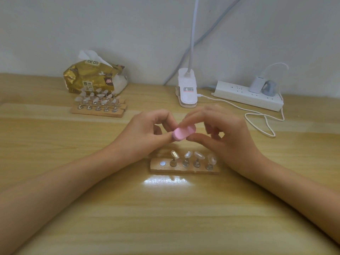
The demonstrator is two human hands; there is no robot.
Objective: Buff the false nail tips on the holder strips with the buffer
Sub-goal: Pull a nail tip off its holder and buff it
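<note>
**Hands meet at the buffer (184, 133)**

Right hand (223, 132) pinches the pink buffer between thumb and fingers. Left hand (147, 132) curls against its left end, its grip hidden. Just below, a holder strip (184, 168) on the table (165, 218) carries four nail tips (199, 155). More strips (97, 109) sit by the tissue pack (92, 76).

The right hand (222, 131) is pinching the pink buffer (184, 133) and the left hand (147, 131) is curling against its end above the middle of the desk (165, 218). Together they are closing off the drop from 12 o'clock onto the near holder strip (184, 168). Its four nail tips (199, 155) are standing up on stalks, leaving only its 9 o'clock end flat. Bare wood is running open at 6 o'clock, between the forearms. The far holder strips (98, 111) and tissue pack (92, 76) are crowding 10 o'clock, the lamp clamp (186, 89) 12, the power strip (239, 94) 2, and a white cable (265, 124) is looping at 3.
</note>
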